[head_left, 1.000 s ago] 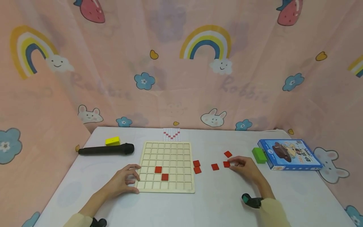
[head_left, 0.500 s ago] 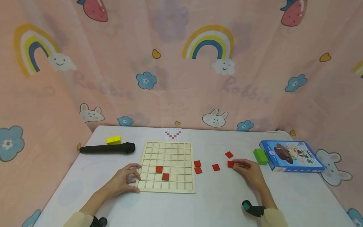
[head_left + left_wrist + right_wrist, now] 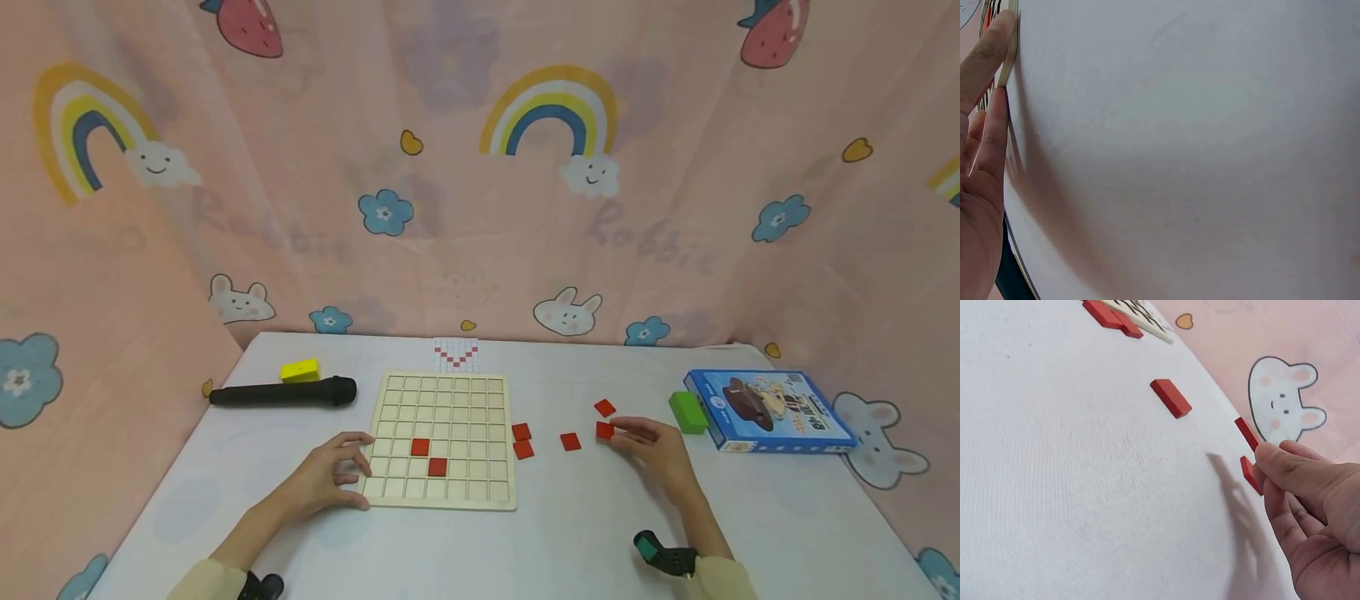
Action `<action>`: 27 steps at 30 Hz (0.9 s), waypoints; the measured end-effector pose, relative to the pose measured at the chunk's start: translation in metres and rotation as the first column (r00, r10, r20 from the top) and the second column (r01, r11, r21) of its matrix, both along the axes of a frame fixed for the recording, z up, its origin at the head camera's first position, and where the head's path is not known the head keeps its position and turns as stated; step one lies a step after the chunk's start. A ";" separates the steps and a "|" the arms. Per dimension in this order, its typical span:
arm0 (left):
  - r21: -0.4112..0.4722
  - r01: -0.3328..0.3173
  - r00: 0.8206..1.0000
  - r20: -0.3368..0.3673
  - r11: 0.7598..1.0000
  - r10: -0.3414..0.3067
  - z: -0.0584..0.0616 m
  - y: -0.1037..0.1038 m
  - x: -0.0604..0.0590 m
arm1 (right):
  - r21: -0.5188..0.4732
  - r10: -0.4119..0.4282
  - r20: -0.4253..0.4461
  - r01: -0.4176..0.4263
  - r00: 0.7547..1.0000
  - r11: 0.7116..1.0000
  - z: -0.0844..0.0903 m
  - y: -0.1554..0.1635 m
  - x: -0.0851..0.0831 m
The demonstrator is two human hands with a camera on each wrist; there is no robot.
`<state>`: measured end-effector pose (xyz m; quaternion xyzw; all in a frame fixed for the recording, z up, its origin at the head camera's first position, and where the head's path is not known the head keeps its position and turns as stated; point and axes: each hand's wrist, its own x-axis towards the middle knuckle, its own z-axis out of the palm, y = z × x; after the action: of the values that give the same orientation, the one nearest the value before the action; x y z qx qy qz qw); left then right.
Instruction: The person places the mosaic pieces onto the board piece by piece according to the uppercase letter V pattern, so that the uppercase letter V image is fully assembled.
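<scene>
A pale wooden grid board (image 3: 468,425) lies flat on the white table, with two red tiles (image 3: 437,467) set diagonally in its cells. My left hand (image 3: 318,477) rests at the board's left edge, fingers along the side and thumb at the near corner. To the right of the board, my right hand (image 3: 662,454) pinches a red tile (image 3: 1247,432) between thumb and fingertips; a shadow falls apart from the hand on the table. Several loose red tiles lie between board and right hand, one tile (image 3: 570,442) nearby and another (image 3: 604,407) just behind.
Behind the board is a small pattern card (image 3: 456,356) with a red V of squares. A black microphone (image 3: 283,392) and a yellow block (image 3: 300,372) lie at the back left. At right stand a green block (image 3: 687,412) and a blue box (image 3: 768,410).
The right hand and its tile have shifted slightly right, then a little back left. The left hand stays at the board. The head view has moved slightly.
</scene>
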<state>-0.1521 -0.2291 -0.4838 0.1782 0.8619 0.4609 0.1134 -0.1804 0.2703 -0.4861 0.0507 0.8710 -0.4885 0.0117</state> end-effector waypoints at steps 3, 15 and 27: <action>-0.002 -0.007 1.000 0.012 1.000 0.007 0.000 0.000 0.000 | -0.020 0.001 -0.006 -0.001 1.000 1.000 0.003 -0.004 -0.001; 0.000 0.001 1.000 -0.012 1.000 -0.001 0.000 0.000 0.000 | -0.100 -0.004 -0.043 0.000 0.999 0.995 0.007 -0.032 -0.005; -0.005 0.005 1.000 -0.005 1.000 -0.005 0.000 0.000 -0.001 | -0.131 -0.009 -0.058 0.001 0.998 0.991 0.009 -0.062 -0.012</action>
<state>-0.1533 -0.2291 -0.4836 0.1810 0.8630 0.4580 0.1130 -0.1921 0.2079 -0.4773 0.0378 0.8369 -0.5459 -0.0118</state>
